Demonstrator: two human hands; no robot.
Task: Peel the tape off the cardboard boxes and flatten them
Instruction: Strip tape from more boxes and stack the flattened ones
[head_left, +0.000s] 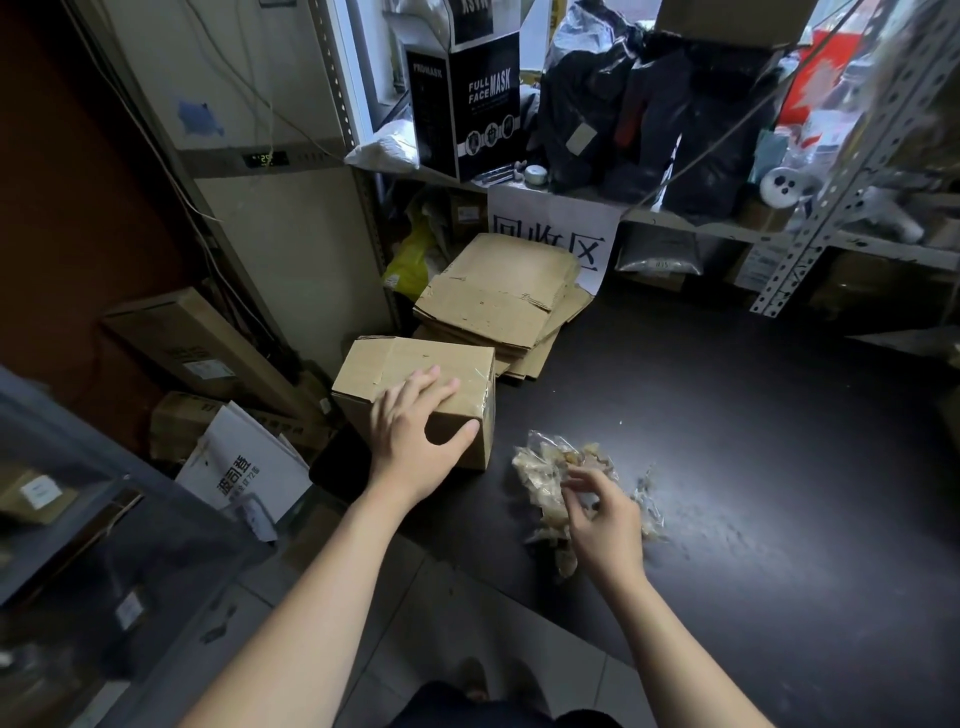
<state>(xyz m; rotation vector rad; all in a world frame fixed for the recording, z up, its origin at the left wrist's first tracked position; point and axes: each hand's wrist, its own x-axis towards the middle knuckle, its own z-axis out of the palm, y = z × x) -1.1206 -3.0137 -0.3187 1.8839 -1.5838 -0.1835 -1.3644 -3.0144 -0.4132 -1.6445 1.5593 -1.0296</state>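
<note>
A closed brown cardboard box (395, 371) with clear tape along its right edge stands on the dark floor mat (727, 415). My left hand (415, 436) grips its near top edge, fingers spread on the top and thumb on the front face. To the right lies a heap of crumpled peeled tape (545, 467). My right hand (605, 525) hovers over that heap with fingers loosely curled; whether it pinches a strip is unclear. Behind the box is a stack of flattened cardboard boxes (504, 296).
A metal shelf (841, 150) at the back right holds black bags and a black mask box (467, 98). A white sign (550, 228) hangs off the shelf. Long cartons (197, 348) and a white carton (239, 467) crowd the left. My foot (472, 675) stands on tiles below.
</note>
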